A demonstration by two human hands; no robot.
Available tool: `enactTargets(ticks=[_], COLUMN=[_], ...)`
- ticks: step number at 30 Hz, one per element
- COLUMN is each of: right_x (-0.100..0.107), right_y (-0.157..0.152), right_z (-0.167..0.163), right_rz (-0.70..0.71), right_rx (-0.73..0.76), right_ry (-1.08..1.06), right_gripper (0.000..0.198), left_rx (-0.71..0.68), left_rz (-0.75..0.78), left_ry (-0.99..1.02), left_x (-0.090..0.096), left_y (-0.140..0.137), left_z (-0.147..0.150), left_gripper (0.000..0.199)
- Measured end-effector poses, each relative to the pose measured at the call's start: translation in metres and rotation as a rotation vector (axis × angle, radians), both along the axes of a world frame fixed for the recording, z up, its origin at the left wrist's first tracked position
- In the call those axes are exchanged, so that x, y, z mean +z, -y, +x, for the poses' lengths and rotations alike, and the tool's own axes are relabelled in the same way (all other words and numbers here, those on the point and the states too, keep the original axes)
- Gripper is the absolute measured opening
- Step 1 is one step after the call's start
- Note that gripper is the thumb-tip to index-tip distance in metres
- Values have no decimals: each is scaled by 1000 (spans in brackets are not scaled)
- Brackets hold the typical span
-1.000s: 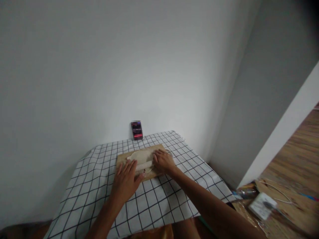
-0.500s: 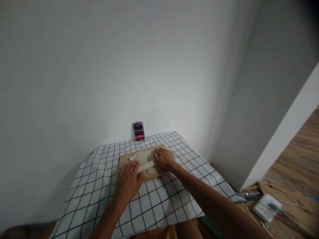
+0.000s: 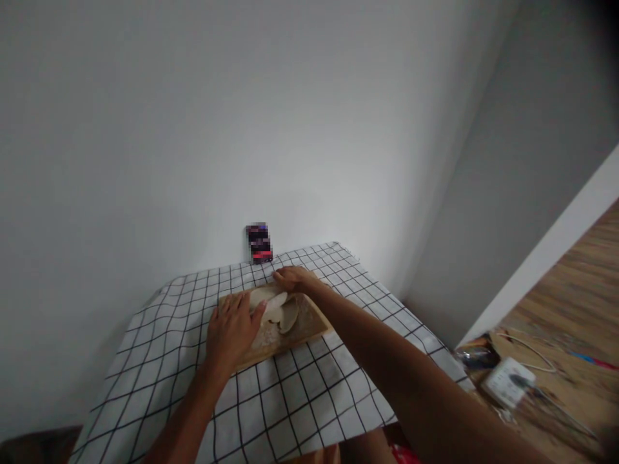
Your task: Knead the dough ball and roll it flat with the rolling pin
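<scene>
A pale rolling pin [image 3: 275, 304] lies slantwise across flattened dough [image 3: 289, 316] on a wooden board [image 3: 302, 334]. My left hand [image 3: 232, 325] rests on the pin's near left end, palm down, its fingers stretched out and a little apart. At the far right end my right hand [image 3: 292, 278] is closed with curled fingers over the pin, hiding that tip. The dough shows on both sides of the pin, and its near edge is uneven. White flour dusts the board in front of it.
A white cloth with black grid lines [image 3: 290, 393] covers the table. Against the wall [image 3: 309, 129] leans a dark pixelated object [image 3: 260, 243]. A white power strip [image 3: 509, 381] with cords lies on the floor at right, near a plastic-wrapped item [image 3: 476, 356].
My right hand has gone farther away and to the left, with the pin at a steeper slant. More dough and floury board show on the near side. The view has shifted slightly.
</scene>
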State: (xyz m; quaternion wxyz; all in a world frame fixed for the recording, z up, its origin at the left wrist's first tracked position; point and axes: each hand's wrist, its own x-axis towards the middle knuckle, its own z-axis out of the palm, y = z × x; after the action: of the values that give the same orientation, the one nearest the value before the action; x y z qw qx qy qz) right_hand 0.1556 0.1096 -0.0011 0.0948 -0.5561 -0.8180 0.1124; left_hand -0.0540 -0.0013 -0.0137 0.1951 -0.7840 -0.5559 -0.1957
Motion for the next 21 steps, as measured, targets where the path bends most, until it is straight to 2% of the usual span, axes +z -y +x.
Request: enactTargets(ticks=[4, 7, 13, 16, 21], right_x=[-2, -8, -20, -25, -35], right_y=[3, 16, 62, 90, 126], right_z=[1, 5, 17, 22, 30], right_rz=[17, 59, 234, 283, 326], right_rx=[-24, -62, -34, -39, -65], right_ry=[9, 27, -3, -27, -85], right_gripper=[59, 52, 46, 45, 47], left_rx=[-2, 22, -22, -71, -121], left_rz=[-8, -16, -78, -114, -86], left_ry=[-28, -38, -1, 35, 82], left_x=[3, -3, -15, -14, -17], left_y=[1, 6, 33, 53, 81], left_z=[1, 3, 8, 10, 15], left_gripper=[55, 57, 60, 54, 47])
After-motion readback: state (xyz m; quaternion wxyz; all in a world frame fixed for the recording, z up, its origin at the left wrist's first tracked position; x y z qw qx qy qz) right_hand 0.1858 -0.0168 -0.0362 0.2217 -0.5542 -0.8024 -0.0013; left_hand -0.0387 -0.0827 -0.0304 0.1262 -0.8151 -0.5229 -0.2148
